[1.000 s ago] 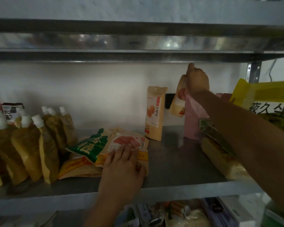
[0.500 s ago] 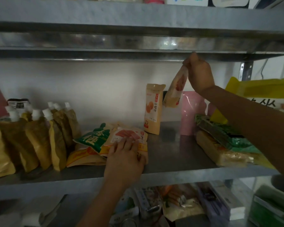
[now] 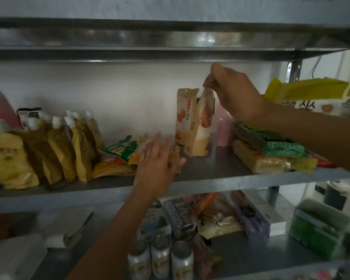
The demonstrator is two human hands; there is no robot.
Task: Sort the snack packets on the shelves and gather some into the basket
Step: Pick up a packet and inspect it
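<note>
Right now we are pinching the top edge of a tan snack packet (image 3: 202, 126) between the thumb and fingertips of our right hand (image 3: 235, 96), the hand closed tight on that seam. The packet is hanging upright with its bottom at the middle shelf (image 3: 220, 174); whether it is touching the shelf we cannot tell. Just to the left of this held packet, a second standing packet (image 3: 185, 116) of the same tan colour is leaning against the back wall. Just to the right of the held packet, a pink pouch (image 3: 223, 126) is standing partly hidden behind our wrist, and farther right a green packet (image 3: 269, 142) is lying on top of a long yellow packet (image 3: 259, 160).

To the lower left of the held packet, our left hand (image 3: 159, 166) is hovering with fingers spread wide and gripping nothing, just over a loose pile of flat packets (image 3: 125, 156) in green, orange and white. Well to the left of the held packet, a row of spouted pouches (image 3: 69, 146) with white caps is standing along the shelf. Below the held packet, on the lower shelf, three cans (image 3: 162, 257) are standing side by side in front of mixed packets.
</note>
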